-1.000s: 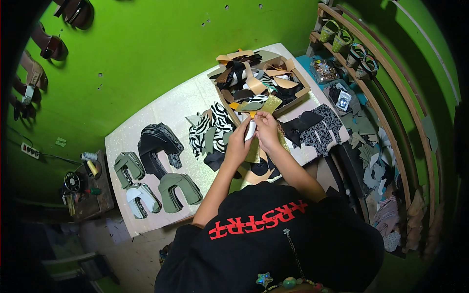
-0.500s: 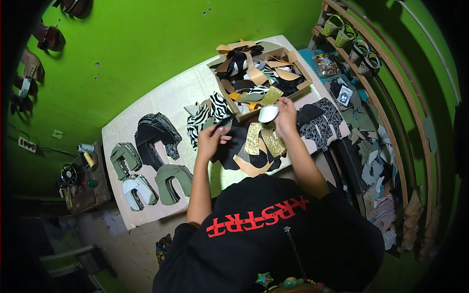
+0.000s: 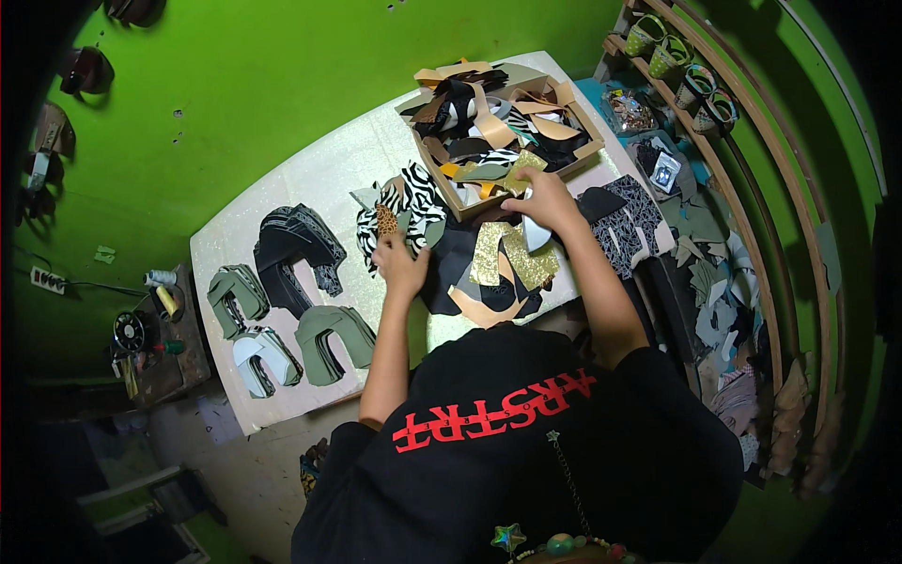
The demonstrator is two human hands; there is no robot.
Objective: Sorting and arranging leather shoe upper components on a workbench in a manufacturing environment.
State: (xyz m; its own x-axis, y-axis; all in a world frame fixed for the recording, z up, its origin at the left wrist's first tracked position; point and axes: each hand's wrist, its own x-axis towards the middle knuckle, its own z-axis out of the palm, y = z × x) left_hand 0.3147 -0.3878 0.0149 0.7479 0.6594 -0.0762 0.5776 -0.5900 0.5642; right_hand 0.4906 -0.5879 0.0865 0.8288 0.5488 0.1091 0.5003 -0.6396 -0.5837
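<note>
My left hand is over a pile of zebra-print pieces, its fingers at the lower end of a small leopard-print piece. My right hand reaches over the near edge of a cardboard box, thumb and forefinger apart. Beside its fingertips, a gold glitter piece lies on the box's heap. Under that hand a white piece shows in part, next to gold glitter pieces on the table; whether the hand touches it is hidden.
Arch-shaped stacks in black, green and white lie at the table's left. Tan pieces lie near my body, black patterned pieces at right. A wooden rack with small baskets stands beyond.
My left hand has moved down-left to the zebra-print pile, where the leopard-print piece now shows. My right hand has moved up toward the box; the white piece is lower, under the hand.
</note>
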